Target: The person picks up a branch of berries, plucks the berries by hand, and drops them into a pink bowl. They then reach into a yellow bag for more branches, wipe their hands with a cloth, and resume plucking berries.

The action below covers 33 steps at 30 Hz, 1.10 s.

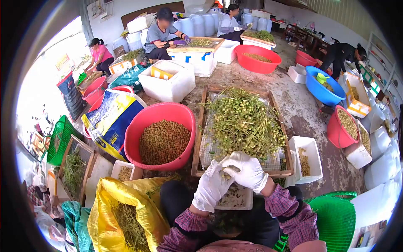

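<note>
Right in front of me, the seated worker's white-gloved left hand [213, 187] and right hand [247, 170] come together, fingers curled around a few small round pods [228, 174] at the near edge of a wood-framed mesh screen [200, 130]. Heaped across that screen lies a tangle of green stalks [243, 117] thick with round pods. Below the hands sits a white tray [248, 204] with loose bits in it. A red tub [166, 112] of brownish pods stands left of the screen, a yellow sack [100, 218] of stalks nearer, and a white foam box [313, 161] on the right.
</note>
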Each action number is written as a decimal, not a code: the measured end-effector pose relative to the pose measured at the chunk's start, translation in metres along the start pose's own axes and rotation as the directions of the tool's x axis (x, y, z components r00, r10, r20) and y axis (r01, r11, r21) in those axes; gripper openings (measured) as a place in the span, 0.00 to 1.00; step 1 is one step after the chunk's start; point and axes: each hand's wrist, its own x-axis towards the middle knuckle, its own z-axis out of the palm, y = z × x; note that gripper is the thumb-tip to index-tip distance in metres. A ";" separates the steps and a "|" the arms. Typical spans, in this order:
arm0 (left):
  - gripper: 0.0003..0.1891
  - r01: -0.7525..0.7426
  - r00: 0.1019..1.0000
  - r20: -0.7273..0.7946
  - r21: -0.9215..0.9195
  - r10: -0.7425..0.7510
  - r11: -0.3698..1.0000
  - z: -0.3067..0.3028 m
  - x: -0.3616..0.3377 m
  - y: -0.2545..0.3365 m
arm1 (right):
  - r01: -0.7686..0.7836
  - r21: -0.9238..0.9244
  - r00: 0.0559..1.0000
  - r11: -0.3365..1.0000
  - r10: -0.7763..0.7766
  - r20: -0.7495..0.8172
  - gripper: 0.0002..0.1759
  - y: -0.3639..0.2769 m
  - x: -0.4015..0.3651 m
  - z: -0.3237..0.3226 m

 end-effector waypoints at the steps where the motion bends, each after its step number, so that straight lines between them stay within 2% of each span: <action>1: 0.18 -0.008 1.000 -0.013 0.069 0.009 0.998 -0.007 0.005 0.000 | -0.036 0.161 0.998 0.986 0.043 -0.042 0.06 0.000 0.001 -0.003; 3: 0.13 -0.006 0.995 -0.093 0.227 0.028 0.974 -0.007 0.009 0.001 | -0.165 0.386 0.982 0.908 0.188 -0.022 0.05 0.005 -0.004 -0.005; 4: 0.13 0.026 0.999 -0.035 0.223 -0.019 0.974 -0.012 0.013 0.002 | -0.227 0.492 0.966 0.841 0.260 0.000 0.04 0.008 -0.008 -0.004; 5: 0.13 0.060 0.998 0.020 0.220 -0.066 0.974 -0.020 0.017 0.003 | -0.205 0.437 0.972 0.876 0.235 -0.017 0.06 0.010 -0.012 -0.003; 6: 0.13 0.095 0.991 0.074 0.218 -0.113 0.971 -0.021 0.019 0.004 | -0.214 0.456 0.970 0.864 0.245 -0.009 0.07 0.011 -0.014 -0.004; 8: 0.10 0.073 0.997 -0.038 0.249 -0.066 0.966 -0.018 0.018 0.001 | -0.231 0.494 0.966 0.839 0.260 0.009 0.07 0.009 -0.015 -0.005; 9: 0.10 0.060 0.996 -0.082 0.274 -0.039 0.960 -0.018 0.019 0.000 | -0.104 0.323 0.980 0.941 0.152 -0.130 0.06 0.007 -0.013 -0.006; 12: 0.08 0.008 0.985 -0.165 0.373 0.057 0.928 -0.012 0.022 -0.004 | -0.029 0.048 0.964 0.998 0.041 -0.262 0.07 0.014 -0.018 0.001; 13: 0.07 -0.011 0.979 -0.181 0.410 0.093 0.912 -0.009 0.022 -0.004 | -0.002 0.035 0.971 0.999 0.010 -0.240 0.10 0.019 -0.019 0.002; 14: 0.07 -0.007 0.976 -0.193 0.435 0.101 0.900 -0.008 0.022 -0.004 | 0.021 -0.044 0.963 0.999 -0.032 -0.268 0.07 0.020 -0.019 0.003; 18: 0.06 0.015 0.967 -0.222 0.535 0.124 0.844 -0.009 0.024 0.000 | -0.001 -0.118 0.976 0.993 -0.025 -0.215 0.06 0.019 -0.015 0.005; 20: 0.05 0.021 0.972 -0.202 0.579 0.118 0.815 -0.009 0.022 0.009 | -0.018 0.056 0.953 0.998 0.034 -0.302 0.03 0.020 -0.012 0.009; 22: 0.06 0.010 0.965 -0.202 0.667 0.167 0.745 0.011 0.020 0.025 | -0.232 0.228 0.951 0.946 0.269 -0.149 0.02 0.020 -0.012 0.002; 23: 0.07 -0.054 0.959 -0.171 0.668 0.224 0.742 0.014 0.023 0.043 | -0.338 0.297 0.927 0.893 0.370 -0.057 0.02 0.022 -0.011 -0.004; 24: 0.07 -0.015 0.959 -0.198 0.680 0.203 0.733 0.010 0.027 0.047 | -0.330 0.250 0.921 0.910 0.369 -0.125 0.04 0.032 -0.011 -0.009; 25: 0.06 -0.207 0.901 -0.153 0.668 0.405 0.714 0.014 0.037 0.098 | -0.325 0.201 0.912 0.924 0.362 -0.192 0.06 0.049 -0.012 -0.016; 26: 0.07 -0.320 0.862 -0.095 0.659 0.497 0.681 0.008 0.043 0.132 | -0.321 0.150 0.901 0.935 0.351 -0.257 0.08 0.068 -0.012 -0.024; 27: 0.08 -0.343 0.790 -0.080 0.765 0.608 0.545 0.011 0.049 0.158 | -0.412 0.055 0.851 0.910 0.406 -0.334 0.13 0.092 -0.008 -0.032; 28: 0.09 -0.335 0.751 -0.061 0.823 0.657 0.459 -0.009 0.064 0.192 | -0.501 -0.033 0.795 0.865 0.445 -0.413 0.19 0.117 -0.003 -0.041; 29: 0.19 -0.193 0.688 0.000 0.964 0.726 0.184 -0.027 0.076 0.214 | -0.618 0.038 0.715 0.785 0.582 -0.389 0.26 0.138 0.006 -0.048; 30: 0.32 0.141 0.704 -0.163 0.986 0.691 0.089 0.005 0.069 0.208 | -0.718 0.106 0.618 0.688 0.700 -0.358 0.33 0.154 0.018 -0.053; 32: 0.38 0.348 0.641 -0.011 0.896 0.767 -0.278 -0.100 0.121 0.284 | -0.757 -0.005 0.636 0.653 0.735 -0.235 0.45 0.171 0.036 -0.062; 33: 0.38 0.432 0.660 -0.020 0.829 0.751 -0.357 -0.142 0.138 0.315 | -0.787 0.008 0.611 0.617 0.782 -0.123 0.50 0.193 0.039 -0.055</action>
